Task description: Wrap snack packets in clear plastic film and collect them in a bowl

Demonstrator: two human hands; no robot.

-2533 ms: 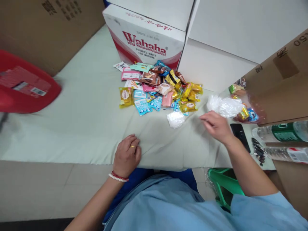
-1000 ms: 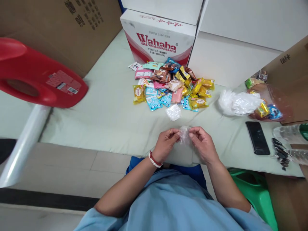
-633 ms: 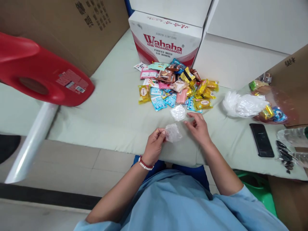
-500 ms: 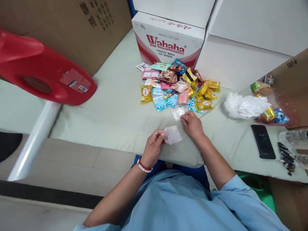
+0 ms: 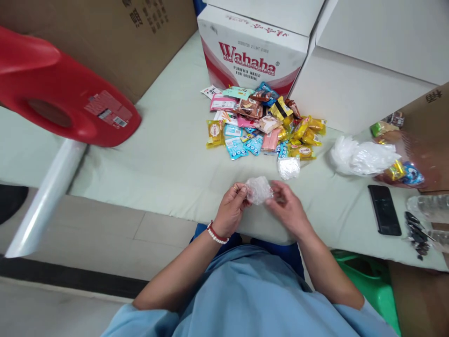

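Observation:
My left hand (image 5: 232,206) pinches a small crumpled clear plastic bag (image 5: 258,190) by its left side, above the cloth near the front edge. At the bag's right edge is my right hand (image 5: 287,206), slightly blurred, its thumb and fingers apart; whether they touch the plastic I cannot tell. A second folded plastic bag (image 5: 288,167) lies on the cloth just beyond. Behind it is a heap of wrapped snacks (image 5: 257,121) in yellow, blue, pink and brown packets.
A Wahaha carton (image 5: 252,56) and white boxes (image 5: 372,84) stand behind the snacks. To the left are a red jug (image 5: 79,100) and a plastic roll (image 5: 45,201) jutting past the edge. Rightward lie white plastic bags (image 5: 363,157), a phone (image 5: 385,210) and bottles (image 5: 426,206).
My right hand has let go of the folded bag, which now lies farther right by the snacks. It has come back towards the bag in my left hand.

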